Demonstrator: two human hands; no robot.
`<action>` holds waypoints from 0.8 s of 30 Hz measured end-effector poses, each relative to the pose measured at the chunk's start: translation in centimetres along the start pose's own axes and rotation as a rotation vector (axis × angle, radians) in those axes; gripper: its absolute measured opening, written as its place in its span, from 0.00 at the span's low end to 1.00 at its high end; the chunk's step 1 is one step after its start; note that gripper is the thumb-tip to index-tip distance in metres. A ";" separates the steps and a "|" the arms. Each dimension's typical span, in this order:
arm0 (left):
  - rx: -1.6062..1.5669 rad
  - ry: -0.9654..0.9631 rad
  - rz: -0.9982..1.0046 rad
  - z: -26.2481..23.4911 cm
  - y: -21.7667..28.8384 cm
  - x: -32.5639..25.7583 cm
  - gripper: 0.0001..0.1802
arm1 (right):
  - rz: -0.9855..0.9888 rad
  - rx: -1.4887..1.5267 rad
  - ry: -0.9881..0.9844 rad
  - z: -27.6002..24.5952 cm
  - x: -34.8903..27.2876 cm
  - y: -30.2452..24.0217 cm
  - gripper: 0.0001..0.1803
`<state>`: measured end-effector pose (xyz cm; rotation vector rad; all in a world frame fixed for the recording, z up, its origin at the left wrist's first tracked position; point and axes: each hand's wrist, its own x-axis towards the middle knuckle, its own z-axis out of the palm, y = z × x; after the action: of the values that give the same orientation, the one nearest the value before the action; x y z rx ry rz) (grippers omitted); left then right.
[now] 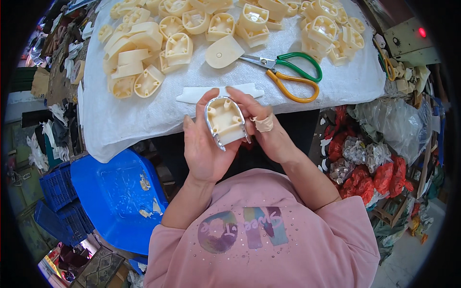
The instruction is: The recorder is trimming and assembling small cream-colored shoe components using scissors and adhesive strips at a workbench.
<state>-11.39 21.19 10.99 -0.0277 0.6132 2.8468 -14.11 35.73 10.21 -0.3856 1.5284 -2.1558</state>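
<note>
Between my two hands, above my lap at the table's front edge, I hold a hollow cream plastic shoe heel (pixel 225 119) with small pegs inside. A shiny silver strip (pixel 207 115) runs around its curved outer edge, and its ends hang loose past the straight side. My left hand (pixel 204 151) grips the heel from the left, thumb out to the side. From the right, my right hand (pixel 271 137) closes on it, with beige tape (pixel 263 123) around one finger. Just beyond my fingertips lies a flat white strip (pixel 192 94) on the table.
Scissors (pixel 276 62) with one green and one orange handle lie open beside a single heel (pixel 224 52). Several more heels (pixel 137 43) are heaped across the white-covered table (pixel 103 120). A blue plastic chair (pixel 115 197) stands at left; red and clear bags (pixel 360 163) pile up at right.
</note>
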 end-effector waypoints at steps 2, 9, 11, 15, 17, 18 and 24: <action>0.026 -0.008 -0.020 0.2 0.2 0.1 0.38 | -0.078 -0.001 0.086 0.3 0.3 -0.7 0.23; 0.916 0.022 0.157 1.9 0.4 -0.5 0.47 | -0.129 -0.889 0.081 0.0 0.8 -4.5 0.26; 1.073 -0.026 0.231 1.8 0.2 -0.6 0.48 | -0.046 -0.884 0.005 0.1 0.8 -4.6 0.25; 1.050 0.013 0.176 1.1 0.6 -0.5 0.43 | -0.184 -0.365 0.136 -0.6 0.4 -2.0 0.24; 0.875 0.134 0.038 1.9 1.1 -0.4 0.36 | -0.451 -0.598 0.151 -1.0 0.7 -1.6 0.20; 0.966 0.137 0.074 1.9 1.6 -0.4 0.35 | -0.450 -0.602 0.154 -1.1 0.6 -1.8 0.20; 1.574 -0.066 0.298 1.5 2.6 -0.2 0.32 | 0.200 0.031 0.023 -3.0 1.4 -2.8 0.13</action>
<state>-11.71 19.46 13.42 0.4210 2.6662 1.7492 -17.29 38.14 11.74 -0.1889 1.4769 -2.0320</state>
